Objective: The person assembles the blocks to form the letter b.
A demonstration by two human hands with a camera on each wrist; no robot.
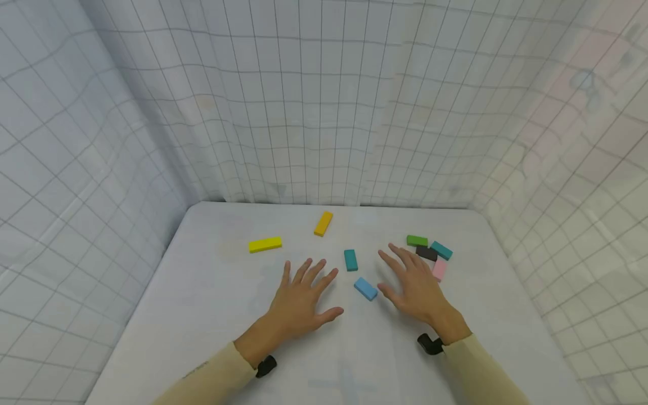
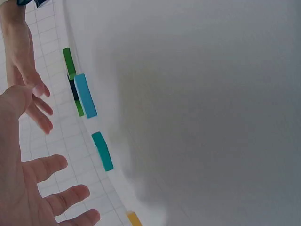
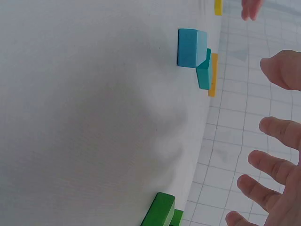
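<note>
My left hand (image 1: 298, 306) hovers over the left-middle of the white table with its fingers spread, holding nothing. Opposite it, my right hand (image 1: 417, 287) also has spread fingers and an empty palm. Between the two lies a light blue block (image 1: 365, 289), nearer the right thumb. A teal block (image 1: 351, 260) sits just beyond it. Right of the right hand, a pink block (image 1: 439, 270), a black block (image 1: 426, 253), a green block (image 1: 417, 241) and another teal block (image 1: 441, 250) lie clustered. In the right wrist view a green block (image 3: 160, 209) shows at the bottom.
A yellow block (image 1: 265, 244) lies at the back left of the table (image 1: 212, 315), and an orange-yellow block (image 1: 323, 224) near its back edge. White grid-patterned curtains (image 1: 314, 112) enclose the back and both sides. Each wrist carries a black device.
</note>
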